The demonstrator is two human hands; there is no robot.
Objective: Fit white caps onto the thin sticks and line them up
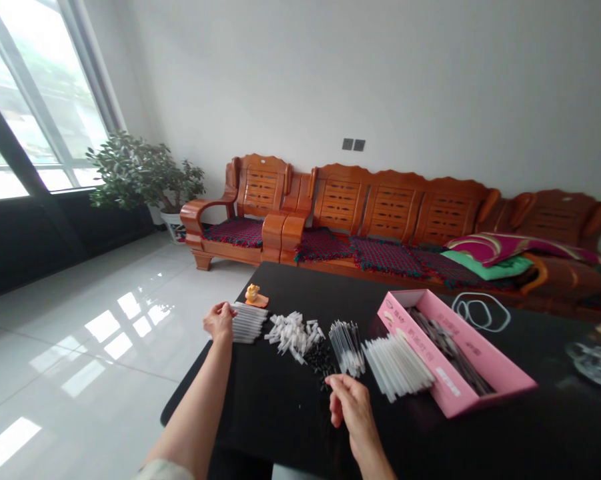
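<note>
My left hand is at the left end of a row of slim pale grey sticks, its fingers pinched together; what they hold, if anything, is hidden. Over the near edge of a heap of small black pieces, my right hand has its thumb and forefinger closed, on something too small to make out. Short white tubes lie piled between the sticks and the black pieces. Right of the black heap are a bundle of thin, dark-ended rods that look like pen refills and a row of translucent white tubes.
A pink box holding dark, slender items stands on the black table. Behind it lies a white loop, with a glassy dish at far right. A small yellow figurine sits near the back left edge. Wooden seats line the wall.
</note>
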